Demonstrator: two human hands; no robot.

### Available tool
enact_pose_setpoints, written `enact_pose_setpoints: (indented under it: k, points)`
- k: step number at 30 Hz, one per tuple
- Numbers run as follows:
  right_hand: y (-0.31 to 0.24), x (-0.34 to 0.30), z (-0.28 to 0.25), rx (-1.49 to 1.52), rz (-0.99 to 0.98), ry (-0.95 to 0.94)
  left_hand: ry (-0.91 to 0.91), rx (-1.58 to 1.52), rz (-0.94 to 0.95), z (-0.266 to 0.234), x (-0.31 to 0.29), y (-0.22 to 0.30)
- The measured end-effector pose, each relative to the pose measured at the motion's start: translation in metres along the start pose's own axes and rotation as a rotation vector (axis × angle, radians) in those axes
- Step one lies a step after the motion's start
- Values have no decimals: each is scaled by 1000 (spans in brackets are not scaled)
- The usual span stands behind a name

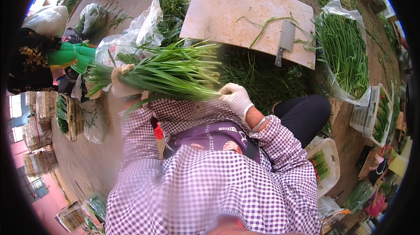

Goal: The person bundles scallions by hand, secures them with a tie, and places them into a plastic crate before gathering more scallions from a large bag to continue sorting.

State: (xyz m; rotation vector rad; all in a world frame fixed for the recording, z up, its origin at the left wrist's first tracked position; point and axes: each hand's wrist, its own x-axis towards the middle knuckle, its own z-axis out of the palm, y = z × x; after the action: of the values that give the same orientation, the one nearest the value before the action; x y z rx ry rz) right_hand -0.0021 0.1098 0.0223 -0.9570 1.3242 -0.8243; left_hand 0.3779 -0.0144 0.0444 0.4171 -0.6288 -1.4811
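A thick bunch of garlic chives lies sideways in front of my body, leaf tips to the left and pale stem ends to the right. My left hand, in a whitish glove, is wrapped round the leafy part and partly hidden by it. My right hand, gloved in white with a bracelet at the wrist, pinches at the lowest stem ends. Beyond the bunch stands a pale, stained board. On its right part rests a cleaver, its dark handle over the near edge, with a few loose green blades beside it.
Loose greens heap beneath the board. A plastic-lined load of chives stands at the right, near a white crate. An open plastic bag of greens is left of the board. Another person's dark sleeve shows at far left.
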Motion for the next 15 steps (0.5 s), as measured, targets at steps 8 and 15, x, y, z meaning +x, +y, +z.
enact_pose_setpoints:
  k: [8,15]
  points:
    - [38,17,-63,-994,32,97,69,-101,51,3,-4,-7]
    - [-12,43,-16,-364,-509,185,84,-112,53,8,1,-9]
